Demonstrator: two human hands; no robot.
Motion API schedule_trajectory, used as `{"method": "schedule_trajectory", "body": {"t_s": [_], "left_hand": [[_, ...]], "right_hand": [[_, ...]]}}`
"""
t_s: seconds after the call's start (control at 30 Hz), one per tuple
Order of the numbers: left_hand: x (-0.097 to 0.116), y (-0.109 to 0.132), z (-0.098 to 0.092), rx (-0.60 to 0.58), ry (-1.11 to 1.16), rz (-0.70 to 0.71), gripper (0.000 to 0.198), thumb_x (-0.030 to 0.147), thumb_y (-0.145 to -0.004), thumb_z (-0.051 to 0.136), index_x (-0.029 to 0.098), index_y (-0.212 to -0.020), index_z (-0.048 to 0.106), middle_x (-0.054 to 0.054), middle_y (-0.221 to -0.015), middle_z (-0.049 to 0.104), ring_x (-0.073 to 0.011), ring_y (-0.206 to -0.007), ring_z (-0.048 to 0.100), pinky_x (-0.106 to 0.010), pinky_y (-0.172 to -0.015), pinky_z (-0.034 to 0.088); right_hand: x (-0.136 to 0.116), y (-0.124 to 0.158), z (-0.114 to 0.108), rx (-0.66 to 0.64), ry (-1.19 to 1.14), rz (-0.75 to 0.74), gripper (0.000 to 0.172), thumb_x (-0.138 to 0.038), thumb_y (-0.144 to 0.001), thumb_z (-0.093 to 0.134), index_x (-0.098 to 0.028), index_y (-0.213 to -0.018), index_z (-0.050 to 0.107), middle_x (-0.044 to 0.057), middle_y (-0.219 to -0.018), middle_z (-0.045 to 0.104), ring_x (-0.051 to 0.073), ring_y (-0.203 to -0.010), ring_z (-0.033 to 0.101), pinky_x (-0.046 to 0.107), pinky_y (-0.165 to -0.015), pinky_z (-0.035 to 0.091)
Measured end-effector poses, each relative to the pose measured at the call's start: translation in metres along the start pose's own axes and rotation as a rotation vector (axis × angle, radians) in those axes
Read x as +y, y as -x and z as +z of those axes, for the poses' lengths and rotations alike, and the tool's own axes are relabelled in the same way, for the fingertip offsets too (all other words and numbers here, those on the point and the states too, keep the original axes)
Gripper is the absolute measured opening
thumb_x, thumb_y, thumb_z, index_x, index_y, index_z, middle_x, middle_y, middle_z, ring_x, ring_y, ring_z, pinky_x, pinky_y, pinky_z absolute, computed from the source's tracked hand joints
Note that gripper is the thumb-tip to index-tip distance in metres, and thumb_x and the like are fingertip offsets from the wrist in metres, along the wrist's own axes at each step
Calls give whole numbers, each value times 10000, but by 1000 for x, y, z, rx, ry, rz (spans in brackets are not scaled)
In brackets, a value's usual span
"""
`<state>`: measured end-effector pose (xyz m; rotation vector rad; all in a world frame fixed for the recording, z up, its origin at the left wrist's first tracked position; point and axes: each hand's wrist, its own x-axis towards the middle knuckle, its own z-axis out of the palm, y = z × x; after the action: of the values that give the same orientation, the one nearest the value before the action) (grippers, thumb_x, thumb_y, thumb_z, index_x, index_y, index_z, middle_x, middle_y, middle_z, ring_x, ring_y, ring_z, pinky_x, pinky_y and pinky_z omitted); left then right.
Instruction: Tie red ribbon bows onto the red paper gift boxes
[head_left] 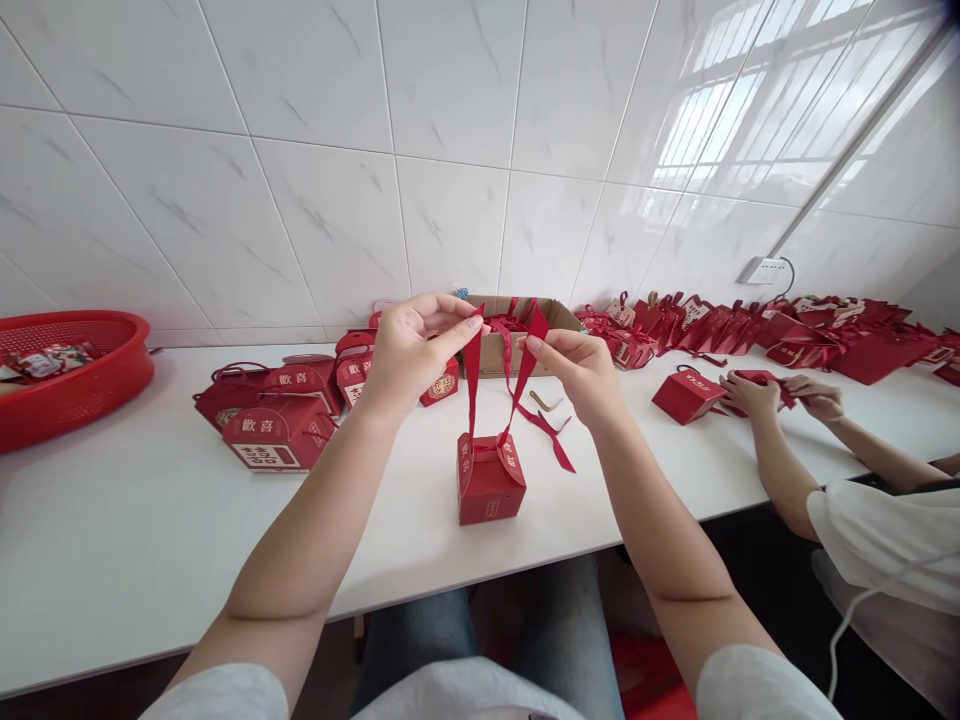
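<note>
Two gold characters, 歡喜, mark finished boxes (264, 430); left hand (409, 345) and right hand (577, 370) each close their grip on red ribbon (472, 385).

Forearms raised, left hand (411, 348) and right hand (579, 368) apparently pinching.

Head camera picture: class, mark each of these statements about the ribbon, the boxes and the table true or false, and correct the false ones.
1. The left hand and right hand each pinch the red ribbon above the small red box. True.
2. The small red box lies inside the red basket. False: it stands upright on the white table; the basket sits at the table's left end.
3. A cardboard box stands by the wall behind the hands. True.
4. The neighbour's hands are empty. False: they hold a red piece beside another red box.
</note>
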<state>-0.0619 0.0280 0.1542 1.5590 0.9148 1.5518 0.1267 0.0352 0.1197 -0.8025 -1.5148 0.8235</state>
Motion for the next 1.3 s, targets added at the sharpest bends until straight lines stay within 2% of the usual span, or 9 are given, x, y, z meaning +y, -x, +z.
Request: {"method": "schedule_trajectory", "body": {"t_s": [0.23,0.43,0.57,0.83,0.9,1.0,1.1,1.2,1.3], "left_hand": [[-1,-3,3,-44,-40,56,179,297,-681,759,162,-766,679,-48,-799,704,-203,-795,669,-321,-730,544],[1,-9,10,-132,-149,96,150,299,-688,752,174,-760,712,-52,-827,696,-190,-785,636,-302,-695,507],[1,-14,13,-205,-262,134,166,322,-723,724,173,-795,721,-51,-781,694,-184,-742,637,-299,-669,505],[-17,-21,18,-96,-538,593,201,211,-721,731,200,-908,659,14,-740,661,-118,-716,625,-254,-728,506],[-23,-18,18,-76,-529,637,234,229,-728,731,206,-937,629,17,-756,647,-127,-773,632,-271,-783,501],[-29,-12,15,-117,-415,429,436,314,-686,763,206,-1049,548,-18,-913,643,-156,-875,634,-292,-789,511],[-33,-8,9,-381,-307,86,409,368,-715,724,195,-1042,547,-44,-976,646,-173,-907,634,-301,-771,516],[-33,-8,2,-585,-247,-116,211,367,-817,611,167,-885,620,-36,-836,667,-156,-829,632,-302,-786,494],[-29,-9,-2,-583,-217,-197,199,355,-824,603,162,-782,627,-17,-719,653,-130,-725,602,-275,-725,475]], "right_hand": [[-2,-2,4,-65,-83,-13,218,-390,-811,627,-192,-771,709,31,-805,689,159,-810,627,304,-765,485],[-11,-8,11,-203,-32,35,202,-345,-814,610,-163,-784,694,2,-661,642,115,-645,586,257,-641,473],[-12,-14,9,-302,-111,65,186,-324,-802,611,-158,-743,669,0,-670,620,118,-667,582,258,-655,476],[-4,-20,7,-276,-401,252,304,-463,-779,652,-159,-756,646,0,-642,599,99,-587,555,225,-578,472],[0,-22,8,-283,-467,290,287,-450,-778,661,-169,-732,633,-12,-629,587,93,-585,547,218,-579,471],[5,-24,7,-279,-521,315,278,-439,-774,672,-177,-706,610,-27,-629,573,81,-580,528,211,-592,466],[6,-25,4,-285,-453,278,282,-456,-784,655,-180,-741,615,-25,-649,576,84,-589,523,224,-607,460],[0,-26,-5,-360,-201,121,319,-478,-847,563,-177,-765,624,-3,-680,583,114,-658,546,256,-656,458],[-8,-27,-17,-489,248,-130,309,-401,-909,487,-166,-767,631,14,-706,570,124,-678,518,261,-648,424]]}}
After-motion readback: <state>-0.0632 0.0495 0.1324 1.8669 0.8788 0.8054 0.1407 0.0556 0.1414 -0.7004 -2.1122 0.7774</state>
